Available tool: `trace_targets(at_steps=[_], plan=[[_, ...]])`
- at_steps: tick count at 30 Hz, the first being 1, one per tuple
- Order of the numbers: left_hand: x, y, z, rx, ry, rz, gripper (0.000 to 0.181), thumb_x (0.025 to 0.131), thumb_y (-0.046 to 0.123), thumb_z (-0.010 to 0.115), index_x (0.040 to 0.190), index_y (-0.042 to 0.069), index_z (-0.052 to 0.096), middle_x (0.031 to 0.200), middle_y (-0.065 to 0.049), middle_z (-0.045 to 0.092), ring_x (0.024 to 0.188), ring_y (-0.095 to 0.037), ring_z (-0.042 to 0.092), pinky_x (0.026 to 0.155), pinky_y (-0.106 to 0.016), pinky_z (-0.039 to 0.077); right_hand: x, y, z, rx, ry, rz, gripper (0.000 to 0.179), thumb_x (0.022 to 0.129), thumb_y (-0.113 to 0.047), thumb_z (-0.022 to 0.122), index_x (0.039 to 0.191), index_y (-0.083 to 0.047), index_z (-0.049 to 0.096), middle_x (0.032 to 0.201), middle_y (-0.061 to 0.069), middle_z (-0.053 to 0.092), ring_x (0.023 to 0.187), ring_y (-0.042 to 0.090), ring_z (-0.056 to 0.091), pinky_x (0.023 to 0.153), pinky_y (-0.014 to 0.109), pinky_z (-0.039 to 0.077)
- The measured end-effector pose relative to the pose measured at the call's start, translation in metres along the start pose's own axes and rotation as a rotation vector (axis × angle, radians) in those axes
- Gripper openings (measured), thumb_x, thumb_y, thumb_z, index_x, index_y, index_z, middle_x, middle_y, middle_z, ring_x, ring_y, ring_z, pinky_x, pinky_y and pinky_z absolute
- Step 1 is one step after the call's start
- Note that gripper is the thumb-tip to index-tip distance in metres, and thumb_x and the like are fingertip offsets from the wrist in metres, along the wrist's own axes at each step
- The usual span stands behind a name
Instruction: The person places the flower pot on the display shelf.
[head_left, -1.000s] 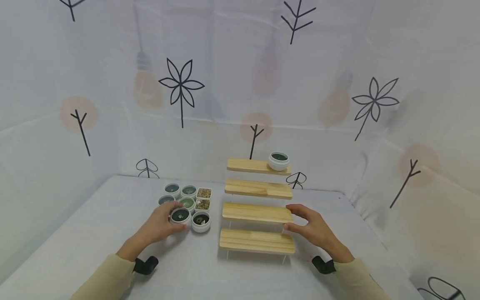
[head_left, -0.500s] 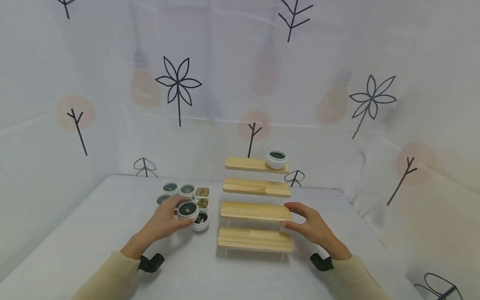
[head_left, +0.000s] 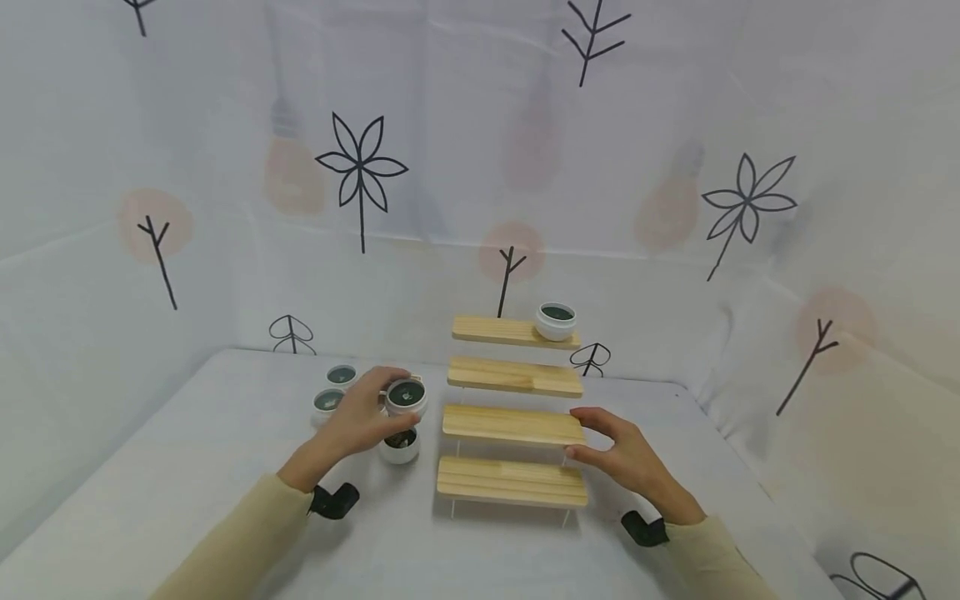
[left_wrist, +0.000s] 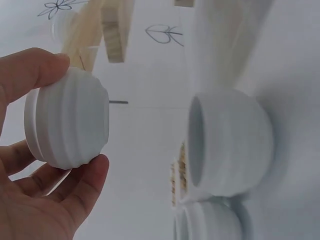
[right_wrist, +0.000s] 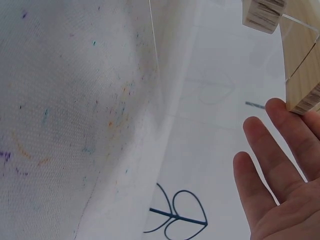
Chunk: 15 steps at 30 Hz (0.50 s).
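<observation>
My left hand [head_left: 367, 417] grips a small round white pot [head_left: 407, 400] with a dark green inside, thumb on one side and fingers on the other. In the left wrist view this ribbed pot [left_wrist: 70, 120] is clear of the table. Just below it in the head view stands another white pot [head_left: 400, 452] with dark contents. My right hand [head_left: 630, 457] holds the right end of a board on the four-tier wooden stand [head_left: 513, 425], thumb in front and index finger behind. In the right wrist view the other fingers [right_wrist: 267, 155] extend past the board [right_wrist: 302, 60].
A white pot with green inside [head_left: 556, 322] sits at the right of the top tier. More white pots [head_left: 327, 405] stand at the left, partly behind my left hand. Grainy contents [left_wrist: 182, 167] show behind a pot in the left wrist view. Patterned cloth [head_left: 480, 167] hangs behind.
The left hand has lifted its pot from the front of the group and moved it right and back, towards the stand. The right hand has stayed at the stand's end.
</observation>
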<state>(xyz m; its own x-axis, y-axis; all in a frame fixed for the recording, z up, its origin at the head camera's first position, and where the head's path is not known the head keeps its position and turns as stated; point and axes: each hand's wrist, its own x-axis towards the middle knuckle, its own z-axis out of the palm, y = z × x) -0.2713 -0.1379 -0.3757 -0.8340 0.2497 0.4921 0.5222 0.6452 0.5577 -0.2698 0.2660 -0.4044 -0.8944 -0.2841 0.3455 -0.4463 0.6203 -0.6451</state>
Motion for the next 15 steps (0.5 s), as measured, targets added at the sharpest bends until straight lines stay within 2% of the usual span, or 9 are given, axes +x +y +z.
trace_targets(at_steps=[9,15], plan=[[0.023,0.019,0.000,-0.023,0.040,0.116,0.062,0.075,0.029,0.080,0.127,0.006,0.055,0.122,-0.006,0.057,0.108,-0.019,0.055,0.085,-0.036,0.053,0.002,-0.001,0.001,0.033,-0.018,0.006,0.062,0.079,-0.039,0.077,0.129,-0.009,0.056,0.120,0.009,0.062,0.116,0.037,0.055,0.095,0.057,0.044],[0.035,0.032,0.000,-0.037,0.031,0.143,0.063,0.076,0.030,0.080,0.128,0.006,0.054,0.122,-0.006,0.056,0.107,-0.017,0.055,0.087,-0.035,0.052,0.002,-0.001,0.003,0.061,-0.024,0.027,0.063,0.078,-0.038,0.078,0.129,-0.009,0.055,0.117,0.008,0.063,0.107,0.026,0.061,0.094,0.052,0.047]])
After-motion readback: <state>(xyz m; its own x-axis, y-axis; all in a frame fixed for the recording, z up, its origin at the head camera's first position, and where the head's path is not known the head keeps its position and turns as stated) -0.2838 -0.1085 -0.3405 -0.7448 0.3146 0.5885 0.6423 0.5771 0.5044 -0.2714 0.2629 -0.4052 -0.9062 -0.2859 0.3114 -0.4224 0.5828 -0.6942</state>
